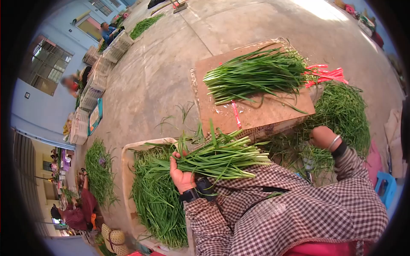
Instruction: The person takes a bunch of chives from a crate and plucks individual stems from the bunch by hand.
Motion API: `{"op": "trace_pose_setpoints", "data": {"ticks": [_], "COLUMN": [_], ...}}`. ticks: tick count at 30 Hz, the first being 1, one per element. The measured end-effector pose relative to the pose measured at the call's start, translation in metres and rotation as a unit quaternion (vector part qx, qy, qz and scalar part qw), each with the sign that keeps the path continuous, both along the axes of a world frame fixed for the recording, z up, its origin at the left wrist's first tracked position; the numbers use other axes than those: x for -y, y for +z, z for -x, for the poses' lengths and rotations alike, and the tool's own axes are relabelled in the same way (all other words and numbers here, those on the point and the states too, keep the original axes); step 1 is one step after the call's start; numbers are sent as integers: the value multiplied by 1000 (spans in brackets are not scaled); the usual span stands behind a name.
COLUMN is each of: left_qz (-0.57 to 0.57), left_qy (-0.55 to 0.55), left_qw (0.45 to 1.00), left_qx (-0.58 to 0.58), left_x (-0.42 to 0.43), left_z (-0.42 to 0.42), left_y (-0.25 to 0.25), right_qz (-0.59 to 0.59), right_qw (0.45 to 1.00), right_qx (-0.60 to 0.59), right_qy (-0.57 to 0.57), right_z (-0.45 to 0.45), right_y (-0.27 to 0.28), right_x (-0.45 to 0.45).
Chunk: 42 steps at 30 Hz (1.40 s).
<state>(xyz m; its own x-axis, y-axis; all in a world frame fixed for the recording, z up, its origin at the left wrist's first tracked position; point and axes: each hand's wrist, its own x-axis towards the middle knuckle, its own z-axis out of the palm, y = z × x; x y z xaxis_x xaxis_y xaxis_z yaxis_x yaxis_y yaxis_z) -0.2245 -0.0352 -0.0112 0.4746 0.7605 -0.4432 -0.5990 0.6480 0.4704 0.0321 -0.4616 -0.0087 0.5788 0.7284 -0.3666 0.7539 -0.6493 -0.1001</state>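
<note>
A loose bunch of garlic chives (230, 158) lies across my lap with its pale stem ends pointing right. My left hand (181, 173) is closed around its leafy end, thumb and fingers wrapped over the leaves. My right hand (323, 138) is curled into a fist above the heap of green leaves (341, 113) on the right; whatever it may hold is hidden. A thick stack of garlic chives (258, 74) rests on the brown board (265, 115) ahead of me. One red-pink strip (236, 114) sticks out under that stack.
Left of my lap stands a pale crate (128, 170) full of chives. More red-pink strips (329, 74) lie at the board's right edge. A heap of leaves (100, 170) covers floor at left. Other people sit by white crates (94, 91) along the wall. A blue stool (385, 187) is at right.
</note>
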Motion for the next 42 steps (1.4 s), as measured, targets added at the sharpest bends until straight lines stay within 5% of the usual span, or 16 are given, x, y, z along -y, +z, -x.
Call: {"op": "trace_pose_setpoints", "data": {"ticks": [1,3,7,15,19,31,34,37,39,42], "left_qz": [-2,-40,-14,24,24,45,37,41,33,40], "left_qy": [3,-59,-54,-17,-5,-18,-10,2,-4,-4], "left_qw": [1000,994,997,999,999,998,999,999,999,998], "left_qx": [0,81,58,40,28,38,24,-7,-1,39], "left_x": [-2,-8,-4,7,6,0,3,3,5,8], "left_z": [2,8,8,6,6,4,3,-1,-2,0], "left_y": [-4,-16,-4,13,10,6,8,7,7,10], "right_qz": [73,-290,-424,-407,-436,-447,-538,-507,-476,-583], "right_qw": [997,951,894,901,887,858,792,788,830,771], "right_qx": [32,-100,-114,48,-34,66,-236,-349,-292,-215], "right_qy": [-25,27,86,139,146,245,168,34,10,-136], "right_z": [12,17,52,89,86,94,81,72,66,65], "right_y": [8,14,63,37,43,51,63,62,66,77], "right_x": [-9,-24,-95,-179,-174,-203,-194,-190,-188,-175]}}
